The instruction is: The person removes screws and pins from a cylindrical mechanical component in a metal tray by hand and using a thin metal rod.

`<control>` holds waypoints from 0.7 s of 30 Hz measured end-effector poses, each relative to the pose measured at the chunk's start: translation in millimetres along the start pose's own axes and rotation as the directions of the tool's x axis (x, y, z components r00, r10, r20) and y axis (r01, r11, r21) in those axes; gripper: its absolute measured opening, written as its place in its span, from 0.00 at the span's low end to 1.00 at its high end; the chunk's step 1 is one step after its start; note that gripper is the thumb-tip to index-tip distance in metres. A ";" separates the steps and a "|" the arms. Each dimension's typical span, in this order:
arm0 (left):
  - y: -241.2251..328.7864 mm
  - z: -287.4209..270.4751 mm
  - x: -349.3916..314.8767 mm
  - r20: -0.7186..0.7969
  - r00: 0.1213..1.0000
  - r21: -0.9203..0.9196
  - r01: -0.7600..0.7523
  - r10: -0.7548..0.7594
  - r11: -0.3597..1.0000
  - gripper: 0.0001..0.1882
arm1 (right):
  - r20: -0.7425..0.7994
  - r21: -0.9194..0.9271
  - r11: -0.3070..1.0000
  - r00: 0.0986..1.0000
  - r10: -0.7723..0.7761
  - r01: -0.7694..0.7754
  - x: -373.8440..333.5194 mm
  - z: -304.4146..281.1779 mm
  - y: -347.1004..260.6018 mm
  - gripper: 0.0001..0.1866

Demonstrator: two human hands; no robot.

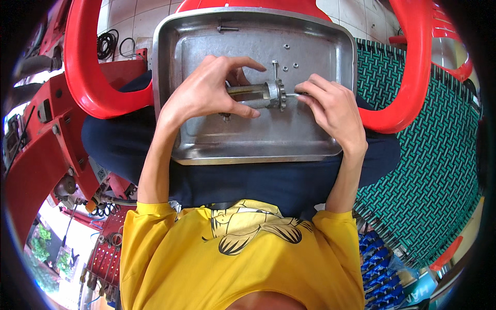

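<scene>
Your yellow shirt fills the lower frame, dark trousers beyond it, and across your lap sits a dented metal tray, framed by the red arms of a plastic chair. Over the tray, your left hand is curled around a metal shaft, thumb below and fingers above, while a toothed sprocket sits on the shaft's right end. Your right hand pinches a slim pin or bolt at the sprocket's face, fingertips closed on its outer end.

To do this well, keep the shaft level and locked in that left-hand grip so the sprocket cannot turn as you work the pin. Line the pin up straight with the shaft's axis before pressing or turning; a tilted start looks like the likeliest way to jam it. Hold the assembly low over the tray so anything that slips lands in it.

Small washers or nuts lie loose near the tray's far wall, a long bolt rests on its far rim, and another short bolt lies just beyond the sprocket. A green woven mat is at your right, red machine parts at your left.
</scene>
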State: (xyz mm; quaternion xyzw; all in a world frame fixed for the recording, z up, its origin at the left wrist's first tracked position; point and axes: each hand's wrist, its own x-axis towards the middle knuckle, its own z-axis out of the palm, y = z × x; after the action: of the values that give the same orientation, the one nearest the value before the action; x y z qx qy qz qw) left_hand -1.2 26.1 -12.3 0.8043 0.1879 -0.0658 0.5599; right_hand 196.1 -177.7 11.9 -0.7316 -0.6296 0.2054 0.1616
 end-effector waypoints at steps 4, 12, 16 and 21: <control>2.9 2.0 2.3 0.031 0.999 0.143 -0.017 0.013 0.990 0.39 | 0.034 -0.046 0.999 0.999 -0.005 0.006 -0.1 4.4 3.0 0.09; -2.7 5.0 2.7 -0.019 0.997 0.223 -0.068 0.074 0.972 0.36 | 0.024 -0.022 0.999 0.999 -0.023 0.023 3.6 5.6 -0.2 0.12; -8.8 13.0 3.7 -0.058 0.979 0.303 -0.168 0.194 0.938 0.32 | 0.054 -0.070 0.998 0.999 0.009 -0.005 7.2 7.7 -2.4 0.13; -6.2 13.1 3.7 -0.064 0.976 0.334 -0.174 0.207 0.926 0.29 | 0.025 -0.047 0.998 0.999 -0.047 0.048 11.6 10.3 -1.9 0.12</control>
State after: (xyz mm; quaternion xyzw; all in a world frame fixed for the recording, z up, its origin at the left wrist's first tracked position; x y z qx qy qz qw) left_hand 1.3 16.7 -23.7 0.9026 0.1227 -0.0016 0.4127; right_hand 190.7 -166.2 2.8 -0.7176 -0.6535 0.1951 0.1413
